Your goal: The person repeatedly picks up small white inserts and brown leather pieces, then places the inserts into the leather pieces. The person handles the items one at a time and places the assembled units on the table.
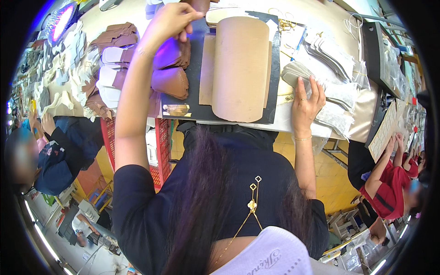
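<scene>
So the tan curved form (239, 68) sits in the middle of the black mat (274, 91), and everything goes off that. Left of it, the left hand (167, 23) pinches its fingers narrow above the brown cut pieces (172, 78); I can't tell whether anything is actually between them. Right of the form, the right hand (306, 103) lies spread flat on the grey cut pieces (316, 82). Those look thin, floppy and light, so I'd guess pinching one edge works best, peeling a single layer.
</scene>
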The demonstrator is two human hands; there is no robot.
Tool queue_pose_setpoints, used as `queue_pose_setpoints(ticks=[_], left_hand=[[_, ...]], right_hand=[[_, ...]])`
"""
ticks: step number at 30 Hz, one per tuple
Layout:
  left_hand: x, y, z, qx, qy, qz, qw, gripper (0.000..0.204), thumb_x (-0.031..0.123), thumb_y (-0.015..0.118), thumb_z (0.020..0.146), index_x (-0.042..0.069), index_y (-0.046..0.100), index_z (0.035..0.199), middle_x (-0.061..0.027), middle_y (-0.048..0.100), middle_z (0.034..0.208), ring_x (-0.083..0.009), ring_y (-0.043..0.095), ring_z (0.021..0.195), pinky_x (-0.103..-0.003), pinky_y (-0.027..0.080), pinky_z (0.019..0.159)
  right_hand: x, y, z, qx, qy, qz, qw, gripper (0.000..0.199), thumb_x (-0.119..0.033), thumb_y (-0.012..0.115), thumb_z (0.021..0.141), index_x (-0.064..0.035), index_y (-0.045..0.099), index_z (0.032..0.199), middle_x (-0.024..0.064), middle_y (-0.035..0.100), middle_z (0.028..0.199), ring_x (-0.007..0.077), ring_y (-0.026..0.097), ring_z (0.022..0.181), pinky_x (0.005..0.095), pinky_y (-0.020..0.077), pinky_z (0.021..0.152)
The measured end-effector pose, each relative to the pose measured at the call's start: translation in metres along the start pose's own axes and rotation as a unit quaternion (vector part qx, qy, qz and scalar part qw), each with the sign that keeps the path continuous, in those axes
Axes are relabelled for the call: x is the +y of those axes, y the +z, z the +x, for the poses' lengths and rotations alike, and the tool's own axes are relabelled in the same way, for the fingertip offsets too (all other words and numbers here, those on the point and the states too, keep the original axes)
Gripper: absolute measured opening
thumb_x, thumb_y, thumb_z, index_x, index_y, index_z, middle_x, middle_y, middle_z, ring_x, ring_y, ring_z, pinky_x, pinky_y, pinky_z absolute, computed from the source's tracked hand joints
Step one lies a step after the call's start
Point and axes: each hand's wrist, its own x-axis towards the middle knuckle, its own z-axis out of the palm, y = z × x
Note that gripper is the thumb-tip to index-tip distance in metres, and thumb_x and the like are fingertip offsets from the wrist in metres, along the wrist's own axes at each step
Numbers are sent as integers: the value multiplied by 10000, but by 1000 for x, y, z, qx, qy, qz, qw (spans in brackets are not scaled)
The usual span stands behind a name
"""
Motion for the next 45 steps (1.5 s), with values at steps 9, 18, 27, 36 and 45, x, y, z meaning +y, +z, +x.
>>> queue_pose_setpoints(ticks=[9,18,27,36,45], left_hand=[[-52,-2,-139,185,-16,166,969,255,213,735,802,6,705,949,-125,623,835,-252,603,723,-359,481,724],[-56,30,-165,249,-13,108,962,250,163,743,793,22,708,996,-116,628,886,-244,625,736,-360,495,721],[-59,11,-152,157,-16,91,983,226,130,757,766,6,639,914,-114,605,819,-240,607,752,-353,486,718],[-58,-2,-141,90,-70,81,990,250,125,778,743,-8,616,880,-93,598,781,-182,584,680,-315,477,669],[-72,-1,-139,116,-104,-35,987,198,115,766,766,-14,654,866,-52,639,717,-108,581,643,-269,481,630]], right_hand=[[2,-8,8,-13,-7,12,1000,419,-127,739,795,-191,644,1198,-19,554,1201,217,462,1125,391,321,970],[0,-22,25,-43,-11,3,999,317,-125,755,770,-182,655,1065,-58,611,1054,197,495,1078,350,289,889],[10,-52,44,-244,68,160,954,396,-33,678,829,-58,585,1213,14,611,895,181,612,811,327,406,773],[25,-64,58,-350,175,273,879,216,-36,625,879,-45,409,884,85,590,1338,77,455,653,246,440,609],[35,-52,50,-329,251,424,806,217,-34,651,889,-42,435,880,140,526,1396,19,552,721,203,467,605]])
